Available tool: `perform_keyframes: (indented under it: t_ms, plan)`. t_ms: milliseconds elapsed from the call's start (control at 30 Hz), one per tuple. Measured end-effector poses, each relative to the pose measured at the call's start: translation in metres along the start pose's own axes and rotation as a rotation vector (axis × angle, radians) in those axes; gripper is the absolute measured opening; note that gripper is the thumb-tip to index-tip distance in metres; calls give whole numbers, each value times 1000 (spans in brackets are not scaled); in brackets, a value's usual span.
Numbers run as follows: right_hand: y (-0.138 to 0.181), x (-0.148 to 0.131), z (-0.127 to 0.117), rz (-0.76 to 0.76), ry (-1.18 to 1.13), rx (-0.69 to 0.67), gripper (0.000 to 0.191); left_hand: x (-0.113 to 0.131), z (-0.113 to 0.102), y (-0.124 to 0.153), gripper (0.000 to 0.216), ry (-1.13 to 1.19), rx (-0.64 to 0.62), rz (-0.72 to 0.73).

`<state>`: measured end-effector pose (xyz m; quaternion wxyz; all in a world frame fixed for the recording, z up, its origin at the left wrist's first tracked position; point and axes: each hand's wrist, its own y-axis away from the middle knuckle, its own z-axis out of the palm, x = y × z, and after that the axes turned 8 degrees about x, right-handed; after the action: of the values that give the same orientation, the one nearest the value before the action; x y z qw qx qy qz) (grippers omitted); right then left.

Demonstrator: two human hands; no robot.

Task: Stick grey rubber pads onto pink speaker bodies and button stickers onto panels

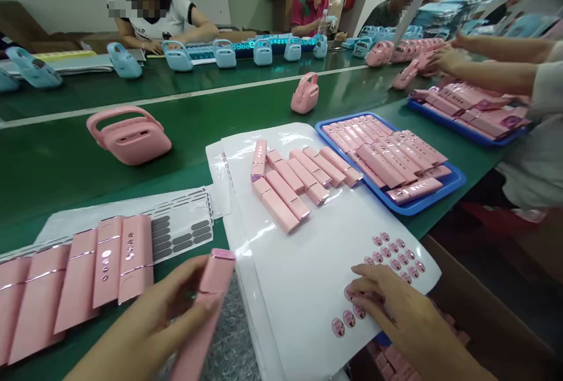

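Observation:
My left hand [149, 316] is closed around a long pink plastic casing [215, 293] with a shiny pink end, tilted upward above the table. My right hand [396, 310] rests over a white sticker sheet [281, 287], thumb and fingertips pinched at the edge of a small round sticker [348, 292] with a pink picture. More such stickers sit in rows around those fingers. Farther up the sheet lies a loose group of pink casings [303, 176]. Beside my left hand, several flat pink casings [108, 261] stand in an overlapping row, some with round marks.
A blue tray [457, 182] of pink casings stands at the right, with another blue tray [488, 138] beyond it. Pink handled devices [136, 138] and blue ones [225, 54] line the green conveyor [211, 114]. Grey oval labels [180, 234] lie left. A co-worker's hands [453, 55] work at right.

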<state>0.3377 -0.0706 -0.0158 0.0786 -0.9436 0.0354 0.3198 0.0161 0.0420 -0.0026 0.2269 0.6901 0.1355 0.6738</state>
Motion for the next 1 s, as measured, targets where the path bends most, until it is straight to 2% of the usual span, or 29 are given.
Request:
perform_keyframes:
  t_ms: [100, 233, 367, 500, 633, 700, 833, 933, 1000]
  plan:
    - [-8, -2, -3, 66, -39, -102, 13, 15, 40, 15, 49, -51, -116, -92]
    - [-15, -8, -9, 151, -49, -226, 13, 23, 92, 22, 30, 212, -234, -267]
    - [-21, -16, -16, 246, -167, -271, 11, 19, 119, 20, 29, 320, -359, -397]
    - [-28, -19, -21, 389, -333, -256, 18, 6, 126, 14, 30, 296, -347, -417]
    - [-30, -21, -25, 490, -581, -229, 21, -3, 127, 10, 35, 274, -406, -357]
    - [-29, -27, -24, 548, -745, -146, 22, -5, 126, 9, 37, 287, -413, -306]
    - [-28, -53, -9, 590, -974, 124, 31, -10, 125, 11, 40, 281, -439, -249]
    - [-31, -77, 5, 597, -1040, 183, 35, -14, 125, 13, 39, 292, -447, -203]
    - [-34, -88, 11, 591, -998, 192, 34, -15, 124, 15, 42, 304, -436, -197]
